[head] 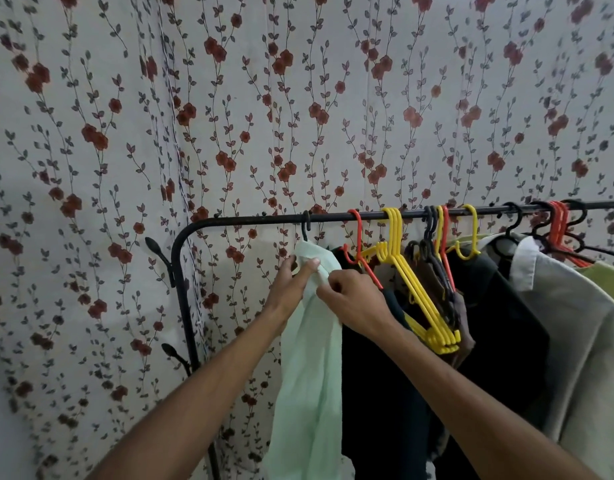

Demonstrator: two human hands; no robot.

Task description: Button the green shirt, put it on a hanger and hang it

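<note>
We have the green shirt (310, 358) hanging from the rail (367, 215) at its left end; left hand (289, 285) and right hand (354, 299) fingers pinch its collar, apparently a last adjustment.

The scene is dim and evenly lit, with no glare. The floral wall (229, 98) is brightest in the upper middle of the frame and darkens toward the lower left corner. Soft shadows fall on it beside the rack post (184, 306). Wide-angle distortion bows the rail (367, 214). Edges look smeared, and the whole picture is slightly soft.
</note>
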